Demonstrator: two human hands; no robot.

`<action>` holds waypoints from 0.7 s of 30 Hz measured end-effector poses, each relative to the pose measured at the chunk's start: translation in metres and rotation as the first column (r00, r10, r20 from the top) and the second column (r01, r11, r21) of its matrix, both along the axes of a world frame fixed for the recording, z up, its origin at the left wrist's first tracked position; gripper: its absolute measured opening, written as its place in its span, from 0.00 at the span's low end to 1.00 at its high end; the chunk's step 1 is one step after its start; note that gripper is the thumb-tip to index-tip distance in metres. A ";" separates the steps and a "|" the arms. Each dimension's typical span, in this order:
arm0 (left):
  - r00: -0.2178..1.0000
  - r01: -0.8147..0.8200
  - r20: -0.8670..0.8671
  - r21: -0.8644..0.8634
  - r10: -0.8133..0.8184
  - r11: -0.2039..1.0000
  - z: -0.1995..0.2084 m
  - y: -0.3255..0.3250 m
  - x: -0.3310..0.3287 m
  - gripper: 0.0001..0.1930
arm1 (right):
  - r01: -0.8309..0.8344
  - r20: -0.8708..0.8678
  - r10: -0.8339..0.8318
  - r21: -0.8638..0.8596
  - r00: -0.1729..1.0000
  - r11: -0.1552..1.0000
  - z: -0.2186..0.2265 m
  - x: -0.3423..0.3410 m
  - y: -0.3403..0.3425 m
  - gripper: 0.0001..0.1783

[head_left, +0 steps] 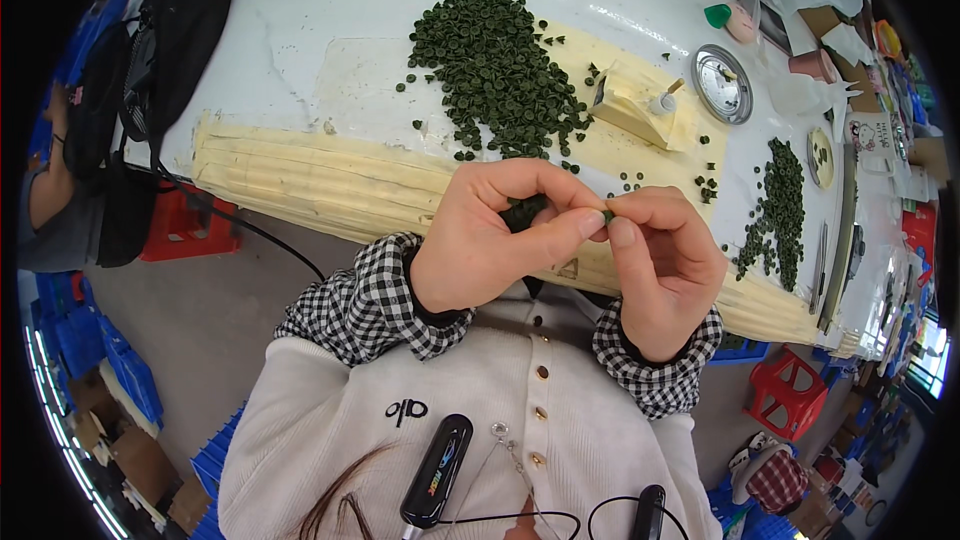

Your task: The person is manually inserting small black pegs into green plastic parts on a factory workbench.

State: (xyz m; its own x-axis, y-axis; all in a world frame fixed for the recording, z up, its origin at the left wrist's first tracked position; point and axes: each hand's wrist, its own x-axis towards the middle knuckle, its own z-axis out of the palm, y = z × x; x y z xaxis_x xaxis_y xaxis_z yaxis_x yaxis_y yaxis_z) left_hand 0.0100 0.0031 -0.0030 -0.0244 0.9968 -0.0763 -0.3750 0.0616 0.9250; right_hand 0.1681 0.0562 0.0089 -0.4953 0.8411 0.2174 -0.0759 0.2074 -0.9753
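Note:
My left hand and my right hand meet fingertip to fingertip above the table's near edge. Between them they pinch a small dark green piece, mostly covered by the fingers. More dark green pieces show in the curl of my left hand's fingers. Just beyond lies a big heap of small round dark green parts. Right of it, a block wrapped in cream tape carries a short white peg.
A second pile of green parts lies at the right, near metal tweezers. A round metal lid sits farther back. Cream tape covers the table's near edge. Red stools stand below. A black bag hangs at the left.

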 end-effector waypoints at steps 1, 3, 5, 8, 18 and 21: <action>1.000 -0.014 0.024 0.002 0.014 1.000 0.000 0.000 0.001 0.03 | -0.001 -0.001 0.001 -0.019 1.000 1.000 0.001 -0.001 0.000 0.08; 0.982 0.029 0.190 -0.099 -0.009 0.995 0.007 0.002 -0.001 0.03 | 0.048 0.021 -0.048 -0.011 0.999 0.999 0.003 -0.001 0.002 0.08; 0.938 0.051 0.345 -0.170 0.011 0.984 0.009 0.002 -0.003 0.05 | 0.136 0.049 -0.135 -0.008 0.990 0.991 0.006 0.000 0.003 0.08; 0.841 0.041 0.535 -0.214 0.082 0.976 0.006 0.005 -0.013 0.08 | 0.294 0.132 -0.301 0.069 0.945 0.953 0.011 0.008 0.007 0.07; 0.661 -0.084 0.672 -0.375 0.333 0.923 0.017 0.007 -0.021 0.11 | 0.007 0.515 -0.337 0.540 0.788 0.842 0.007 0.015 0.024 0.05; 0.657 -0.071 0.680 -0.376 0.327 0.924 0.023 0.007 -0.023 0.12 | -0.046 0.552 -0.318 0.546 0.771 0.836 0.003 0.008 0.024 0.06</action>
State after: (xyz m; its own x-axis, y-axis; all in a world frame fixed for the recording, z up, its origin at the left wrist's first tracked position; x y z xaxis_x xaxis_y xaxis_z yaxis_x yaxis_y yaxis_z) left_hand -0.0127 0.0105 0.0195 -0.0295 0.8979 -0.4391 -0.9451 0.1180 0.3048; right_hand 0.1759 0.0801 0.0120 -0.5587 0.7639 0.3229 0.5518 0.6330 -0.5430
